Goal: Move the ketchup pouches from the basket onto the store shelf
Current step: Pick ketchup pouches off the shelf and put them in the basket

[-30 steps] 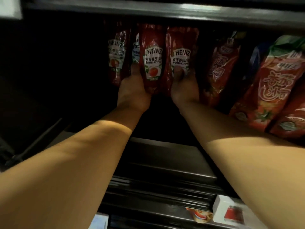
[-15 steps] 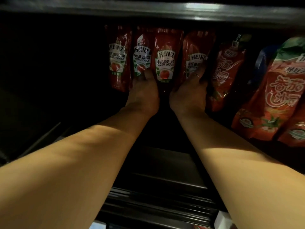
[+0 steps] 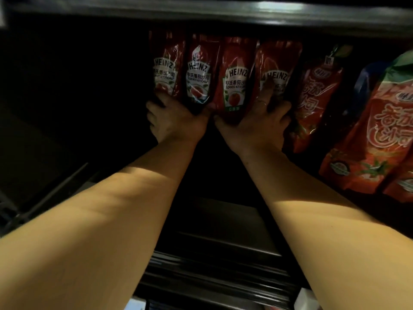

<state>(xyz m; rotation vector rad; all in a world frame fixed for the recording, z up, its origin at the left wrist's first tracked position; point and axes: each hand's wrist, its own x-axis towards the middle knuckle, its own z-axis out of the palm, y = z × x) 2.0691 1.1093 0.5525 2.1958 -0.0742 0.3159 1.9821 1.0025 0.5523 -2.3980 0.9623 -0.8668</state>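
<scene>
Fingers (image 3: pixel 267 92) of both hands lie spread against the ketchup pouches (image 3: pixel 234 86) at twelve o'clock, which look soft, slick and floppy, best supported at the base.

A dark store shelf (image 3: pixel 225 211) runs across the middle of the frame, dimly lit, beneath the edge of an upper shelf (image 3: pixel 201 12) along the top. Four red Heinz ketchup pouches (image 3: pixel 234 86) stand side by side at upper centre. To their right lean orange-red sauce pouches (image 3: pixel 317 95), with a larger one (image 3: pixel 375 135) at far right.
</scene>
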